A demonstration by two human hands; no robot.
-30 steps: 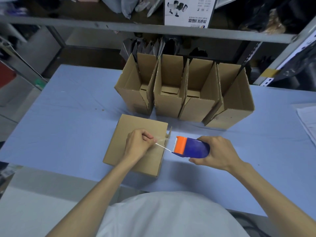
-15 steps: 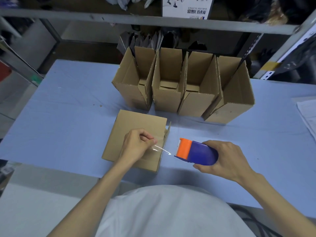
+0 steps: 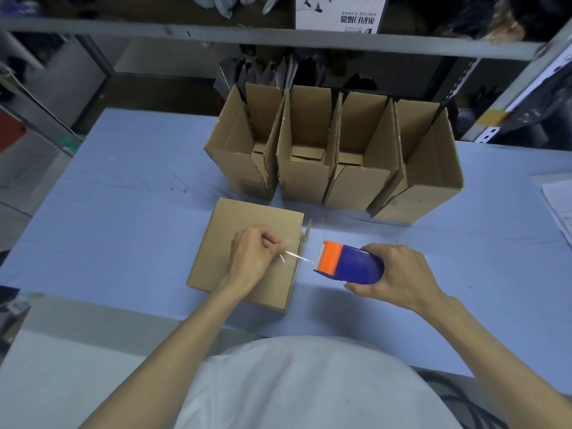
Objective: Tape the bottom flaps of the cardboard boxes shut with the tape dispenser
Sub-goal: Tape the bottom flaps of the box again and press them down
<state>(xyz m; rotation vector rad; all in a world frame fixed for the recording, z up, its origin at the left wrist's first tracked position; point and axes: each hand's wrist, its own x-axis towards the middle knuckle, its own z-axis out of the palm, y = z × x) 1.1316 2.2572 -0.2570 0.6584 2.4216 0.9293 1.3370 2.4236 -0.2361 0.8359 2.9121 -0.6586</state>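
Bench (image 3: 108,218) blue and bare at left. Nearest the body, cardboard box (image 3: 247,249) lying bottom-up, right-hand flap edge standing slightly proud. Left hand (image 3: 253,258) resting on that bottom face, fingers (image 3: 274,243) pinched on the free end of the clear tape (image 3: 297,257). Tape strand stretched taut from pinch to dispenser, crossing the box's right edge. Tape dispenser (image 3: 349,263), orange-nosed and blue-bodied, just off the box to the right, clamped in the right hand (image 3: 399,277). Compared with half a second ago: dispenser drawn back in toward the box, strand shorter and straighter, no longer curled. Likely meaning: tape end about to be pressed down and the first strip laid over the seam. Behind, four open boxes (image 3: 334,168) upright in a row, well apart from the hands.
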